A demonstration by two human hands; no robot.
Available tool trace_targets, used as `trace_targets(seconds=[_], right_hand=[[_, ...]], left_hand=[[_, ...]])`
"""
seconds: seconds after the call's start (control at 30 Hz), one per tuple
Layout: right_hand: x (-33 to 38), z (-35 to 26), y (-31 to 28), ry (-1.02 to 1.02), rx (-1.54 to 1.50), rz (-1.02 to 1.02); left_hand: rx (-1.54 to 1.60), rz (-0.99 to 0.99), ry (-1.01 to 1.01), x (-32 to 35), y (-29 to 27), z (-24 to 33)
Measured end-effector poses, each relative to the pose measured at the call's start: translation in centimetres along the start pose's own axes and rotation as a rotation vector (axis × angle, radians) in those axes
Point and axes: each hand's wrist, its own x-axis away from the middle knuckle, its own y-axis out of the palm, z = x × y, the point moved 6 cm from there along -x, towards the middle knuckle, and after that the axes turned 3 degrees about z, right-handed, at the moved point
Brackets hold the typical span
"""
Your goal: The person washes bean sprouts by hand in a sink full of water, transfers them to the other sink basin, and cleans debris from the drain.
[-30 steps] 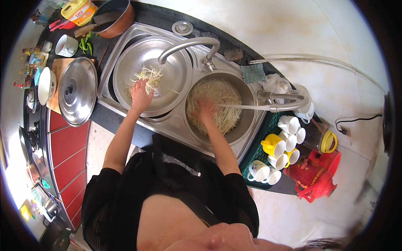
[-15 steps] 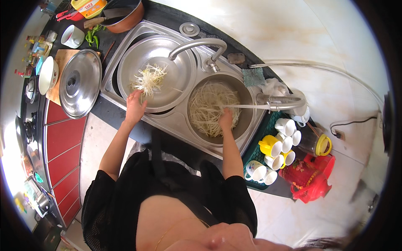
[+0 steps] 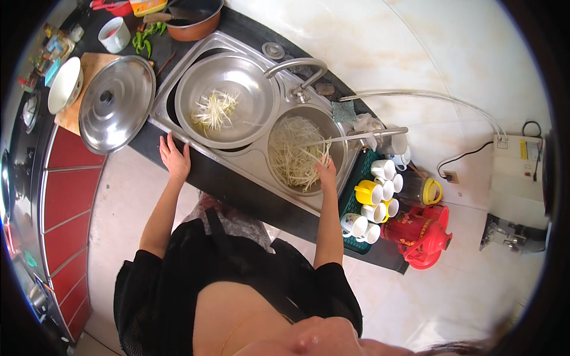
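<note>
Into the right sink basin (image 3: pixel 328 123) reaches my right hand (image 3: pixel 326 173), its fingers closed around a small bunch of bean sprouts (image 3: pixel 325 155). A mass of loose bean sprouts (image 3: pixel 290 157) fills much of that basin, and a stream of water runs down onto it. My left hand (image 3: pixel 175 158) rests on the dark counter edge in front of the left basin, fingers spread and holding nothing. Beyond it, a wide metal bowl (image 3: pixel 254 83) sits in the left basin with a pile of bean sprouts (image 3: pixel 215 111) inside.
A curved faucet (image 3: pixel 306 61) stands behind the basins; another tap (image 3: pixel 389 133) juts in from the right. Beside the sink are a green rack (image 3: pixel 352 191) of mugs and a red thermos (image 3: pixel 409 228). Leftward lie a metal lid (image 3: pixel 117 101), green peppers (image 3: pixel 142 43) and a brown pan (image 3: pixel 196 29).
My left hand has drawn back from the sprouts in the metal bowl to the counter edge. My right hand has come up with sprouts showing in its fingers. The head view has shifted.
</note>
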Motion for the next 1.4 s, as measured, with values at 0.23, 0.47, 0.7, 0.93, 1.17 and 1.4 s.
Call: trace_targets(seconds=[0.23, 0.47, 0.7, 0.93, 1.17, 1.4], right_hand=[[-1.9, -0.7, 2.3, 0.057, 0.306, -0.19], [-10.0, 5.9, 6.2, -0.13, 0.618, -0.044], [-1.9, 5.6, 11.7, -0.87, 1.102, -0.4], [-1.1, 5.7, 11.2, -0.85, 1.285, -0.646], [-3.7, 10.5, 10.8, -0.413, 1.261, -0.238], [-8.4, 4.7, 7.2, -0.585, 1.238, -0.335]], left_hand=[[-0.117, 0.138, -0.196, 0.3, -0.4, -1.6], [-0.141, 0.267, -0.708, 4.4, 1.0, -4.0], [-0.245, 0.287, -0.822, 4.5, 0.6, -2.3], [-0.29, 0.231, -0.94, 4.5, 0.6, -1.1], [-0.254, 0.191, -0.951, 3.9, 0.8, 0.2], [-0.261, 0.221, -0.977, 4.7, -0.1, -1.1]])
